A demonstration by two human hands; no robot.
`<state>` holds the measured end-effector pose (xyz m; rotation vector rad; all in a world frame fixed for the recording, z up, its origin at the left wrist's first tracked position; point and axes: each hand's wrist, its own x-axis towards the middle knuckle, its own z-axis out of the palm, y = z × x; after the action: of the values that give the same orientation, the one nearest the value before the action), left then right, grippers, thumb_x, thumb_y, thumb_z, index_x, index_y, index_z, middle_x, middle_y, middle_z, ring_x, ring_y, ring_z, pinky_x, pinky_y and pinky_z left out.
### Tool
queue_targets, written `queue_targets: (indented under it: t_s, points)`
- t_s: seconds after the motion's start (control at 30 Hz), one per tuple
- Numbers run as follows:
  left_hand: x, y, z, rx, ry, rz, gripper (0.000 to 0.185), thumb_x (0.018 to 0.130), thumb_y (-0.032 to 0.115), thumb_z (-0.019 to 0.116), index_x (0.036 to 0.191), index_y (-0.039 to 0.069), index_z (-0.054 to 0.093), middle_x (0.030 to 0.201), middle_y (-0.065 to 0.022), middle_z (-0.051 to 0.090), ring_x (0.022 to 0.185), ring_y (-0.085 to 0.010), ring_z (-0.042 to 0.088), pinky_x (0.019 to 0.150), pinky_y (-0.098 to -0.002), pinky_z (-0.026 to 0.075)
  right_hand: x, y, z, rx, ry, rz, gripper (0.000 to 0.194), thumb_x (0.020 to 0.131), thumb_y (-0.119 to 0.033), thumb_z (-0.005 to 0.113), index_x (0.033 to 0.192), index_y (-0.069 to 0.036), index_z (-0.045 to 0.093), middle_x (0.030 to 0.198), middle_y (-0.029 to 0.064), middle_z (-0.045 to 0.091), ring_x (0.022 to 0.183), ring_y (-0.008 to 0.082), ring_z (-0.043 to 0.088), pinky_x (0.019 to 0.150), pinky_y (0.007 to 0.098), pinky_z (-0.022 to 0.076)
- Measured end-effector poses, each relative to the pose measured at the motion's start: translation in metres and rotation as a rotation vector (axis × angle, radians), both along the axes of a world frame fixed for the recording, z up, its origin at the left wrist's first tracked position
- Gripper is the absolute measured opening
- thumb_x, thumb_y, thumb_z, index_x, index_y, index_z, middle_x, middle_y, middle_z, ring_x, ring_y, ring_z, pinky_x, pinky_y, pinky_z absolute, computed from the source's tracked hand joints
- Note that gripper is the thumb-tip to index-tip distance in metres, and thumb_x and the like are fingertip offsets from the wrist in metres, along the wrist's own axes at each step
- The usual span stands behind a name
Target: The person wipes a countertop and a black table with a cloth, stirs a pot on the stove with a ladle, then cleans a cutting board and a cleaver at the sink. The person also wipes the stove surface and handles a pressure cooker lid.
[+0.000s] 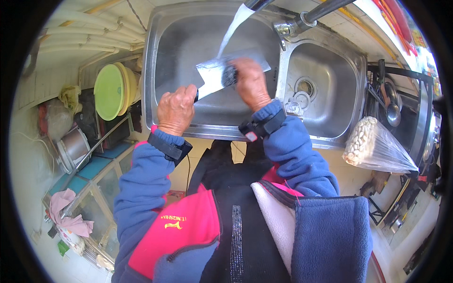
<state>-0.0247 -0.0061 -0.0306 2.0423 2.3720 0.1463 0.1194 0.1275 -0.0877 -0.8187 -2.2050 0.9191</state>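
Note:
My left hand (176, 109) grips the black handle of a wide-bladed kitchen cleaver (212, 81), held over the large left basin of a stainless steel sink (208, 127). Against the blade my right hand (250, 81) presses a dark, rough scrubbing pad (229, 75); its fingers are closed around the pad. From the black-ended faucet spout (255, 4) a stream of water (233, 28) falls onto the blade's upper edge. Part of the blade lies hidden behind the pad and the right hand.
The smaller basin (325, 88) on the right has a drain strainer (305, 88). A plastic bag of pale, nut-like pieces (364, 141) hangs at the right, near a ladle (393, 114) and a metal rack. Green and yellow basins (109, 92) stand at the left.

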Motion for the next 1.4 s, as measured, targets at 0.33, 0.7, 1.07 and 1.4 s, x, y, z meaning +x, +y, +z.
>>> queue_targets:
  t_s: [0.33,0.7,1.07,1.4]
  points:
    - [0.0,0.003,-0.005,0.005,0.008,-0.055,0.006,0.075,0.005,0.054,0.073,0.011,0.052,0.066,-0.0089,0.058,0.061,-0.0279,0.061,0.057,-0.0373,0.044,0.006,-0.003,0.0,0.112,0.059,0.002,0.028,0.073,0.006,0.051,0.094,-0.006,0.065,0.09,0.0143,0.063,0.089,0.0346,0.059,0.082,0.0399,0.0456]
    - [0.0,-0.002,-0.01,-0.008,-0.044,-0.118,0.007,0.074,0.002,0.053,0.075,0.009,0.052,0.067,-0.009,0.058,0.062,-0.0281,0.061,0.058,-0.037,0.045,0.014,-0.014,-0.004,0.031,0.033,0.314,0.032,0.069,0.004,0.052,0.099,-0.003,0.06,0.103,0.0147,0.06,0.102,0.0319,0.054,0.088,0.0428,0.039]
    - [-0.013,-0.043,0.01,-0.113,-0.069,0.067,0.02,0.065,0.0,0.061,0.081,0.009,0.052,0.073,-0.0083,0.056,0.07,-0.0309,0.057,0.061,-0.0394,0.044,0.026,-0.016,-0.008,0.096,-0.006,0.192,0.033,0.075,0.003,0.05,0.107,-0.002,0.058,0.117,0.0227,0.054,0.11,0.0396,0.051,0.095,0.0439,0.0407]
    - [-0.016,-0.059,0.025,-0.116,-0.038,0.016,0.02,0.066,0.0,0.06,0.079,0.01,0.05,0.07,-0.0076,0.052,0.067,-0.0299,0.056,0.058,-0.0382,0.041,0.044,0.036,-0.008,-0.027,-0.086,-0.505,0.022,0.08,0.001,0.052,0.099,-0.003,0.062,0.09,0.0199,0.062,0.085,0.0367,0.059,0.076,0.042,0.0476]
